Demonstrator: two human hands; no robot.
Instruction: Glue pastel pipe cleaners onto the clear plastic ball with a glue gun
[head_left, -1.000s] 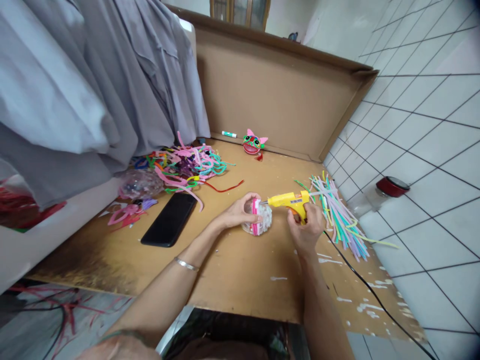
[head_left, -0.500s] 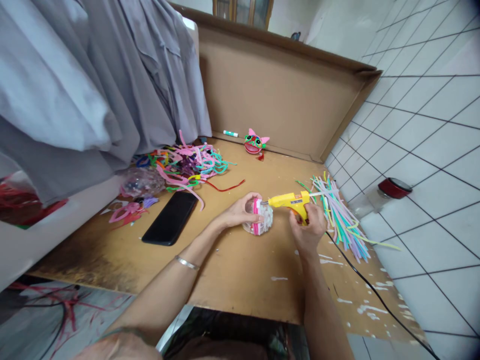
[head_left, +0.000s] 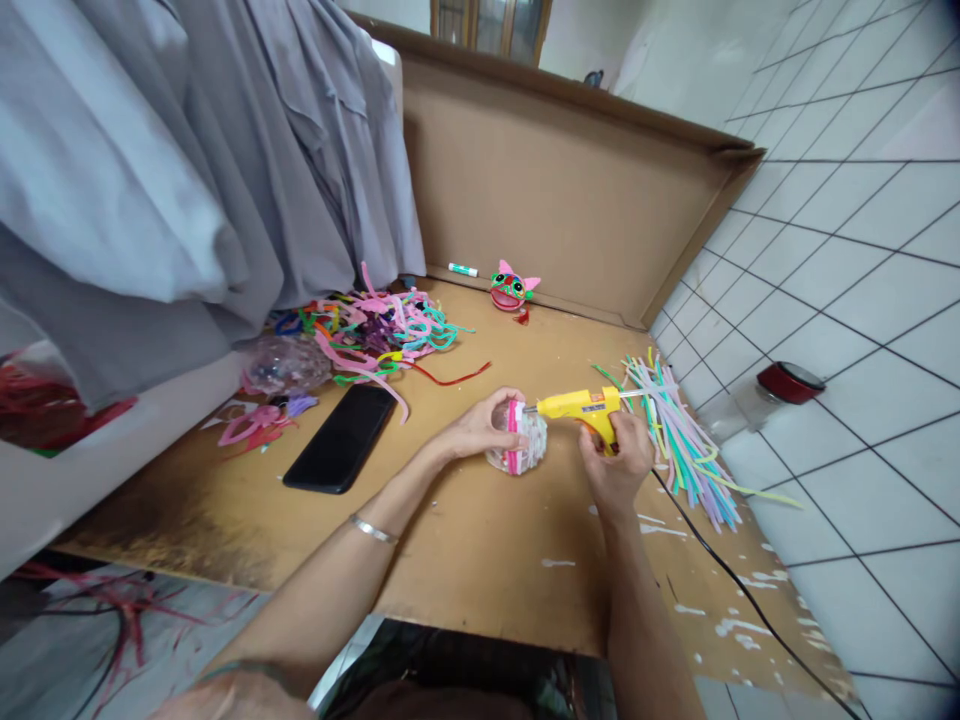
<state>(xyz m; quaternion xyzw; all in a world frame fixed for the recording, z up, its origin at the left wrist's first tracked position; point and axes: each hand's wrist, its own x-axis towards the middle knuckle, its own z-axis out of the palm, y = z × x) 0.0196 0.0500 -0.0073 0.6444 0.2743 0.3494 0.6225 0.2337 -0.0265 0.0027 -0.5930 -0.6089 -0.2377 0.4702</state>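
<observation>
Near the middle of the table, my left hand is closed around a small clear round container wrapped with pink and white pipe cleaner bands. Gripped in my right hand is a yellow hot glue gun, a finger at its trigger. The gun's metal nozzle points left and meets, or nearly meets, the container's upper edge by the white band. From the back of the gun a glue stick sticks out, and a black cord trails off to the lower right.
A black phone lies left, beside a tangle of colourful pipe cleaners. Straight pipe cleaners are bunched at right, near a red-lidded jar. A pink-eared animal-face craft and a glue stick tube sit by the cardboard panel.
Almost nothing differs. Both hands keep their places with the container and the glue gun, and the whole view has shifted very slightly.
</observation>
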